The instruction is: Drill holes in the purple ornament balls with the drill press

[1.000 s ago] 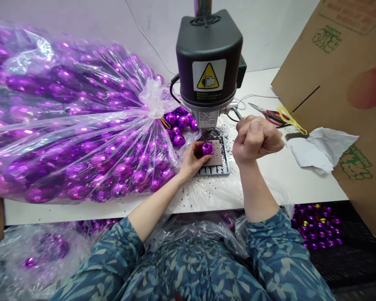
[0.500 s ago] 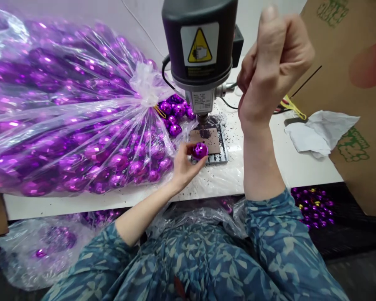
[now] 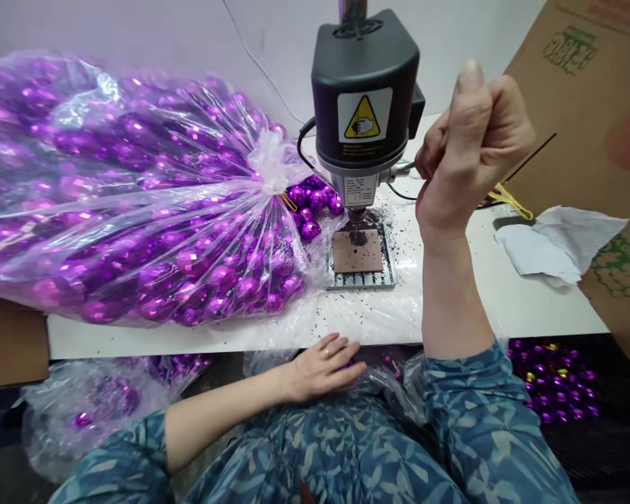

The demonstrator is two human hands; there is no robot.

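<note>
My left hand lies palm down in my lap on a clear plastic bag. Its fingers are curled together over a bit of purple, seemingly a purple faceted ball. My right hand is raised in a fist, gripping the thin metal lever that sticks out of the small black drill press. The press's bit hangs above a brown pad on the slotted base plate, and nothing lies on the pad. Dark shavings are scattered around it.
A big clear sack of purple faceted balls fills the left of the white table. Loose balls lie behind the press. At the right are a cardboard box and crumpled white paper. More balls sit below.
My left hand has carried the purple ball away from the press pad and down off the table into my lap. My right hand has stayed raised on the lever.
</note>
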